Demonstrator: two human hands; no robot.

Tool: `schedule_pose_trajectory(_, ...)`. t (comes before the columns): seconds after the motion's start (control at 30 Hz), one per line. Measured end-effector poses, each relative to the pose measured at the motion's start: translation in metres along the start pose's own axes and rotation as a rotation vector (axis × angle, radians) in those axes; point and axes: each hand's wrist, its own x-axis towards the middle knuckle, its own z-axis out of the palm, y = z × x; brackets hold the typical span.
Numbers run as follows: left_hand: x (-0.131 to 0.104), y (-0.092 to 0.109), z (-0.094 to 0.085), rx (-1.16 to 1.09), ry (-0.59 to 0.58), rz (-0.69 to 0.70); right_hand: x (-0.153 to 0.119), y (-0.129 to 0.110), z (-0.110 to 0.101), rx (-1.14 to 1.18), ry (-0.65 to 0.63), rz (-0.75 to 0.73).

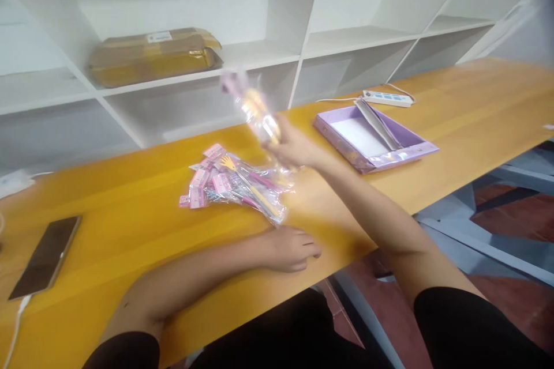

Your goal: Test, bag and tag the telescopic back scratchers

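My right hand (294,141) is closed around a clear plastic packet (255,109) with something yellow and pink inside, blurred by motion, held above the table. Below and left of it lies a pile of clear packets (238,184) with pink labels; a yellow hand-shaped piece on a stick shows on top. My left hand (292,249) rests on the wooden table (130,225) just in front of the pile, its fingers curled together, with no object visible in it.
A purple open box (346,158) with a divider-like piece inside stands right of the pile. Behind it is a power strip (387,98). A phone (45,256) on a cable lies at left. A taped brown package (156,57) sits on the white shelf (259,57).
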Motion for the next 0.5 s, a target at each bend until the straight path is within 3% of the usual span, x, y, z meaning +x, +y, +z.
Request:
schedule_pose_trajectory(0.1, 0.000, 0.000, 0.001, 0.028, -0.012, -0.006, -0.008, -0.025, 0.058, -0.148, -0.166, -0.107)
schedule_pose_trajectory(0.2, 0.000, 0.000, 0.001, 0.032, -0.006, -0.013, -0.020, -0.026, 0.091, -0.195, -0.179, -0.195)
schedule_pose_trajectory(0.43, -0.002, -0.001, 0.008, 0.006, 0.025, 0.002, -0.027, -0.011, 0.094, -0.202, -0.166, -0.270)
schedule_pose_trajectory(0.5, 0.000, 0.001, 0.003, -0.065, 0.038, 0.004, -0.027, -0.009, 0.094, -0.191, -0.163, -0.279)
